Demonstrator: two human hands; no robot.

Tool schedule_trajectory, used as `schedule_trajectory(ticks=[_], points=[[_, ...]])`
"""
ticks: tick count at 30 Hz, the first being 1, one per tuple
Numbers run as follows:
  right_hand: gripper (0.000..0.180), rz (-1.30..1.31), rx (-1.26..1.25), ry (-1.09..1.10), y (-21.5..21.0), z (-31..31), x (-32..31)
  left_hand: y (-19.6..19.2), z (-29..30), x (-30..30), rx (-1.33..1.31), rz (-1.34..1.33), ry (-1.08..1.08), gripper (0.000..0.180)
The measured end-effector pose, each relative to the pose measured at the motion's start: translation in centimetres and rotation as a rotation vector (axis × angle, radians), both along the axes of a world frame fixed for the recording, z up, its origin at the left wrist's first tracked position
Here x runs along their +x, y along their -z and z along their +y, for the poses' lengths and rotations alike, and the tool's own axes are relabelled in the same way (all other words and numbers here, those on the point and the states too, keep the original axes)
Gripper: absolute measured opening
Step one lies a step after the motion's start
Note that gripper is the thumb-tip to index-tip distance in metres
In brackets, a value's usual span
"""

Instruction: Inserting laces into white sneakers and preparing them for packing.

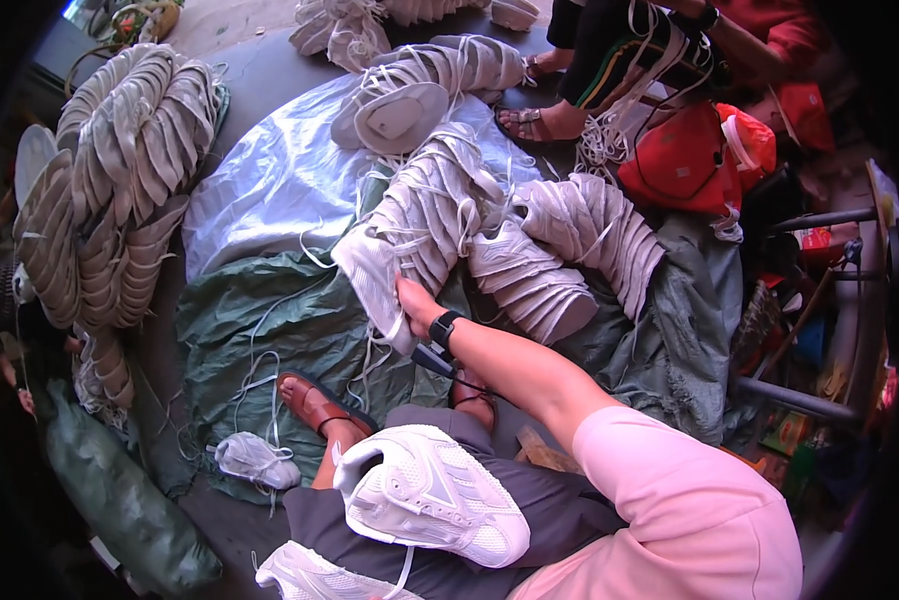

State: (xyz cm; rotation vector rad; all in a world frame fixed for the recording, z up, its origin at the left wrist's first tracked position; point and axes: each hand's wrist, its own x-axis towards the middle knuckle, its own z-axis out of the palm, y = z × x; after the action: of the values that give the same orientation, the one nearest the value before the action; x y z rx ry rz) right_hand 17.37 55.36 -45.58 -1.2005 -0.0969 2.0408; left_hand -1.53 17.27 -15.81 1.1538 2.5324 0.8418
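Observation:
My right hand (417, 304), with a black watch at its wrist, reaches forward and grips the edge of a white shoe upper (371, 277). That upper sits at the near end of a row of nested shoe uppers (431, 200); most of my fingers are hidden by it. A white mesh sneaker upper (431, 495) with an open collar lies across my lap. Below it, another white upper (319, 575) is cut off by the lower edge. My left hand is not in view.
More nested uppers lie at the right (599, 235) and in a tall pile on the left (134, 140). Green sheeting (239, 330) and white sheeting (269, 170) cover the ground. A small white upper (256, 459) lies near my sandal. Another person (609, 60) sits far right, beside red bags (674, 165).

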Motion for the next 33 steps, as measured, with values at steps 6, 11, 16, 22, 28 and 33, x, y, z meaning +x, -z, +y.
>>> schedule_trajectory(ticks=[6,11,16,22,28,33], points=[[0.083,-0.282,-0.075,0.187,0.1,-1.7,-3.4,2.0,3.7,0.2,0.025,-0.044,-0.052,0.089],[0.077,-0.85,0.179,-0.129,2.7,-3.7,-3.2,5.2,8.4,0.6,0.033,-0.117,-0.069,0.082],[0.075,-1.211,0.496,-0.331,0.8,-6.2,-6.1,8.8,13.3,0.2,0.039,-0.16,-0.116,0.075],[0.084,-0.974,0.321,-0.698,2.3,-5.6,-8.5,14.1,19.4,-1.2,0.042,-0.217,-0.174,0.068],[0.093,-1.077,0.221,-0.664,6.4,-3.0,-12.4,20.8,25.0,-4.1,0.039,-0.285,-0.232,0.062],[0.095,-1.254,0.137,-0.74,7.3,-0.9,-16.2,27.1,28.9,-8.3,0.04,-0.331,-0.293,0.058]])
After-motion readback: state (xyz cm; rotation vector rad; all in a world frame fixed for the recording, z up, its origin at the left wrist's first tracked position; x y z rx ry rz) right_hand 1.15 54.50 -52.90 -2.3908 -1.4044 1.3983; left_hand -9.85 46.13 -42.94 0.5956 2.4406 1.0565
